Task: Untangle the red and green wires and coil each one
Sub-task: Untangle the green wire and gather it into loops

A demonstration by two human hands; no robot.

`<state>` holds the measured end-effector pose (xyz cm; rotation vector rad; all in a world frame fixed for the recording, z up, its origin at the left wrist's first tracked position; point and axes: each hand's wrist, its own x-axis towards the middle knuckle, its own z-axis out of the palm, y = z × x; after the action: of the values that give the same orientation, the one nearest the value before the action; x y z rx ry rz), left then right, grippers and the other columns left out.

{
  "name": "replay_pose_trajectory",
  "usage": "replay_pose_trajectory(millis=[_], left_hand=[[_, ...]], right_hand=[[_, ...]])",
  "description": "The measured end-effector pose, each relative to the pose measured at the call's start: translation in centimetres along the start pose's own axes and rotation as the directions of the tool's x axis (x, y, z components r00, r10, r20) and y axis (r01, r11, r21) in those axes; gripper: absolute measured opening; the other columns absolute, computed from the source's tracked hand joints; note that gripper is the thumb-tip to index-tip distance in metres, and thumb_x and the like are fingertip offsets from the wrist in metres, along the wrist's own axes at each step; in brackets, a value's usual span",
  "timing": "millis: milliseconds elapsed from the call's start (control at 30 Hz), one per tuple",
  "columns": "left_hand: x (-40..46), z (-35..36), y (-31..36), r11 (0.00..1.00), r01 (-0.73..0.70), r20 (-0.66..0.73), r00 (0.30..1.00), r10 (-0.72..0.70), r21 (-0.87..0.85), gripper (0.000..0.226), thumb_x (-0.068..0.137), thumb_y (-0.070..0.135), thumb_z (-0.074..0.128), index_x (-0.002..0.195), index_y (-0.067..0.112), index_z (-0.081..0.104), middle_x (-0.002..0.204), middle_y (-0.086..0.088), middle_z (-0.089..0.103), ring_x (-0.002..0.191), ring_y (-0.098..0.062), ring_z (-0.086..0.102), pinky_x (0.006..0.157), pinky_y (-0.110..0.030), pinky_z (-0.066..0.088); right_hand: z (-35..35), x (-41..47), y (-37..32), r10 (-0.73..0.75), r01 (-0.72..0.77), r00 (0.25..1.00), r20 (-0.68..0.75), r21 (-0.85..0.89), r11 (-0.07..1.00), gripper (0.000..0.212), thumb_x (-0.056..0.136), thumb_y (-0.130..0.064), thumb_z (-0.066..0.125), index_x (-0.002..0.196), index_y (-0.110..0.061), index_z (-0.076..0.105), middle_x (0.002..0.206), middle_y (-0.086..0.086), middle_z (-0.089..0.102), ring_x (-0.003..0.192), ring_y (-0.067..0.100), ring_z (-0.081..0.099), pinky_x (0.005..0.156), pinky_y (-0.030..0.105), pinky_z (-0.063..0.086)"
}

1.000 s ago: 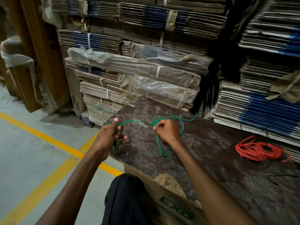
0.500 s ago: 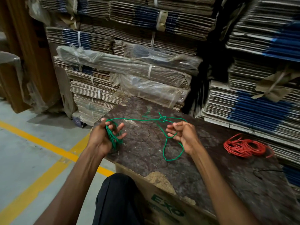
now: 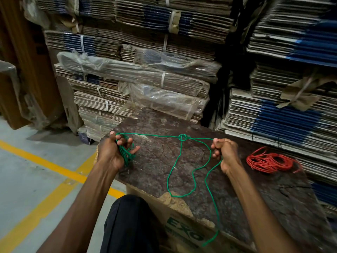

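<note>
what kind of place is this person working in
Most likely a warehouse or packaging storeroom. Strapped bundles of flattened cardboard are stacked high along the back, some in plastic wrap; a yellow line is painted on the concrete floor; the worktop is a worn board laid on a carton.

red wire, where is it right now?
Head view, right side: the red wire lies coiled on the worn board, untouched, just beyond the right hand and beside the cardboard stacks.
</note>
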<state>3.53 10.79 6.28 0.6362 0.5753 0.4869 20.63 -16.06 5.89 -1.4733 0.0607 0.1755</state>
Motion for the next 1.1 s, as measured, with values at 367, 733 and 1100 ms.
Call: replay_pose_trajectory(millis=[367, 733, 1100], left_hand=[[-0.3, 0.0, -0.6, 0.995, -0.016, 0.014, 1.000, 0.015, 0.096, 0.045, 0.105, 0.042, 0.030, 0.066, 0.021, 0.038, 0.041, 0.007, 0.033, 0.053, -0.013, 0.044, 0.075, -0.050, 0.051], [-0.5, 0.0, -2.5, 0.900, -0.018, 0.098, 0.995, -0.027, 0.436, 0.043, 0.101, 0.047, 0.039, 0.069, 0.018, 0.043, 0.045, 0.005, 0.034, 0.039, -0.011, 0.042, 0.061, -0.040, 0.058], [-0.8, -0.6, -2.4, 0.894, -0.064, 0.115, 0.993, 0.014, 0.443, 0.043, 0.099, 0.047, 0.043, 0.069, 0.017, 0.045, 0.046, 0.005, 0.036, 0.040, -0.012, 0.045, 0.068, -0.043, 0.057]], right_hand=[[0.0, 1.1, 1.6, -0.185, 0.173, 0.980, -0.072, -0.138, 0.975, 0.018, 0.096, -0.009, 0.054, 0.080, -0.015, 0.049, 0.063, 0.005, 0.056, 0.034, 0.002, 0.047, 0.036, 0.019, 0.040], [3.8, -0.6, -1.5, -0.601, 0.591, 0.726, 0.335, -0.751, 0.295, 0.013, 0.080, -0.029, 0.070, 0.091, -0.022, 0.074, 0.091, -0.001, 0.072, 0.086, 0.020, 0.066, 0.070, 0.027, 0.046], [5.1, 2.8, 1.5, -0.207, 0.507, 0.862, 0.464, -0.764, 0.398, 0.021, 0.085, -0.009, 0.066, 0.094, -0.024, 0.077, 0.091, -0.002, 0.076, 0.077, 0.008, 0.068, 0.065, 0.016, 0.045]])
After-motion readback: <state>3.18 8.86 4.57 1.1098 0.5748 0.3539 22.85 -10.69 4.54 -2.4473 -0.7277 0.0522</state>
